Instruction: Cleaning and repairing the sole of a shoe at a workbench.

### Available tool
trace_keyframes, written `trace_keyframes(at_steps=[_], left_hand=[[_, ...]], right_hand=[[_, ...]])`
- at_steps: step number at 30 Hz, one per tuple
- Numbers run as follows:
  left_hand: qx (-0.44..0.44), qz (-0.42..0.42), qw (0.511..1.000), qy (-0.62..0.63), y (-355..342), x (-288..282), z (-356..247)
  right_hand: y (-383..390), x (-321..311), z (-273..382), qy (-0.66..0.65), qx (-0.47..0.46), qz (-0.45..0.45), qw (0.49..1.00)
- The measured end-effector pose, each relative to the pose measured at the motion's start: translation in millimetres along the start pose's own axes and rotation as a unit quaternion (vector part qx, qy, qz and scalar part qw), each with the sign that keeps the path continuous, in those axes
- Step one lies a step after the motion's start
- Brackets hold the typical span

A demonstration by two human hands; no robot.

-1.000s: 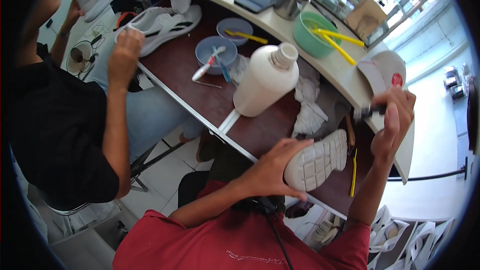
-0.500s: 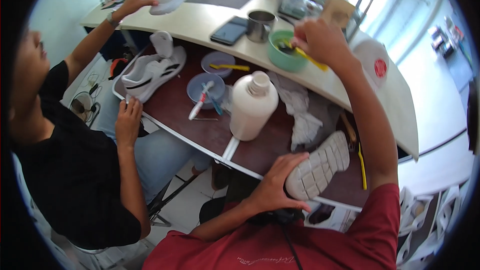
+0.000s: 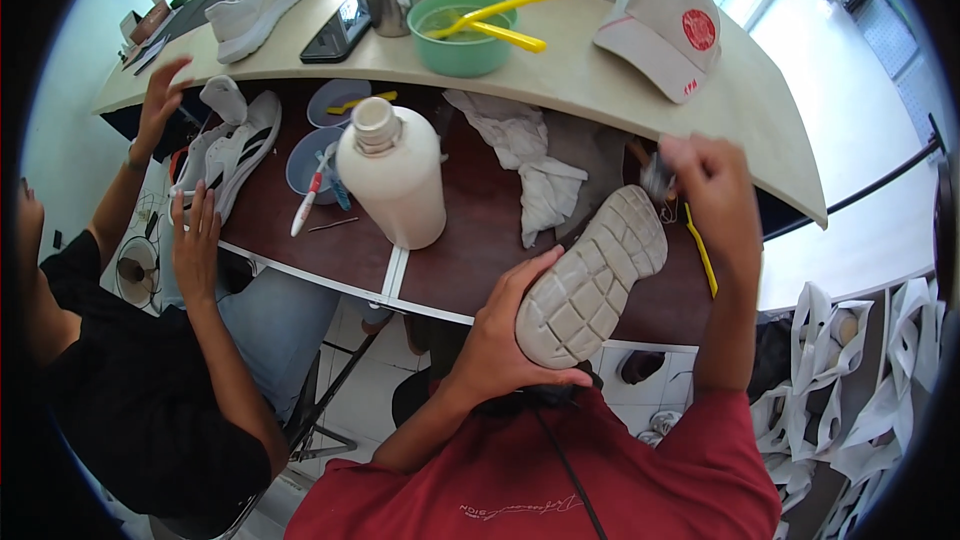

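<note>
Pale cap (image 3: pixel 655 25), black phone (image 3: pixel 337 32), both on cream counter (image 3: pixel 560 85)

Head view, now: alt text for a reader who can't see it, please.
The person's left hand holds a shoe, pale sole facing the camera; the right hand holds a blurred object near it. Beyond stand a white bottle on the dark table and a green bowl on the counter; at left, a co-worker sits beside a striped shoe.
</note>
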State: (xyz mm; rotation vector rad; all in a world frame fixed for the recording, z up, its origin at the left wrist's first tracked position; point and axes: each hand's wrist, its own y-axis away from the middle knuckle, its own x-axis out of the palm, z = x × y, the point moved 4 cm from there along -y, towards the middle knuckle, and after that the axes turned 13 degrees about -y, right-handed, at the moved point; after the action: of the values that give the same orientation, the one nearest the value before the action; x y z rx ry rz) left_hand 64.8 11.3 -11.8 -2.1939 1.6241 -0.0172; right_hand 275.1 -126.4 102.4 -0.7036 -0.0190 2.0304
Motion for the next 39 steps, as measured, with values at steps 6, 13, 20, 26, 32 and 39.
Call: trace_keyframes(at_steps=[6,13,20,26,32,39], left_hand=[[0.046,0.010,0.983,-0.175,-10,14,-28],[0.060,-0.016,0.973,-0.222,-7,34,-51],[0.063,-0.013,0.968,-0.242,-3,38,-58],[0.106,0.005,0.958,-0.266,-4,44,-57],[0.074,-0.010,0.961,-0.266,-2,45,-57],[0.065,-0.017,0.962,-0.266,3,46,-50]], right_hand=[[80,18,-37,0.146,-0.252,-0.108,0.950],[78,3,-43,0.152,-0.281,-0.133,0.938],[90,1,-49,0.157,-0.289,-0.122,0.936],[106,16,7,0.067,-0.325,-0.029,0.943],[122,22,13,0.050,-0.331,-0.054,0.941],[124,8,-38,0.109,-0.331,-0.148,0.926]])
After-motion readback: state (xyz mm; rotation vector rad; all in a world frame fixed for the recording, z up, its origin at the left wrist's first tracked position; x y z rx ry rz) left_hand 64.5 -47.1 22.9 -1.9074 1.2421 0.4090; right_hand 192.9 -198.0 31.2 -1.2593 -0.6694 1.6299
